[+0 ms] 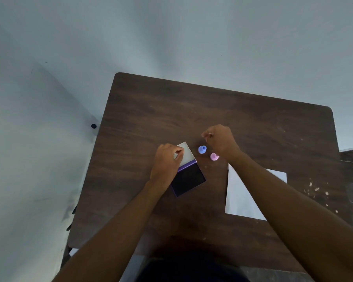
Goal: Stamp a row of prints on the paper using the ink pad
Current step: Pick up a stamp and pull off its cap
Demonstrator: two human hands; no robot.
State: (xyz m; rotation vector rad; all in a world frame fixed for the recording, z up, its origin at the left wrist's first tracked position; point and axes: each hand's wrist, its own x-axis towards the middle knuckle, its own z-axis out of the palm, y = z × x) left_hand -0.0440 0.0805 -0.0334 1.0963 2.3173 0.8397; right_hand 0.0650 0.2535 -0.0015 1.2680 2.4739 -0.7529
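Holding the ink pad (189, 178) lid (185, 152) open with my left hand (167, 159), I kept ink ready; my right hand (220, 140) hung curled, empty, above the blue stamp (202, 149).

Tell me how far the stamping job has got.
Done: the ink pad lies open, its lid folded back under the left hand. In hand: the right hand hovers, curled, just beyond the blue stamp and pink stamp; neither looks picked up. Left: inking a stamp and printing the row, since the visible paper looks blank.
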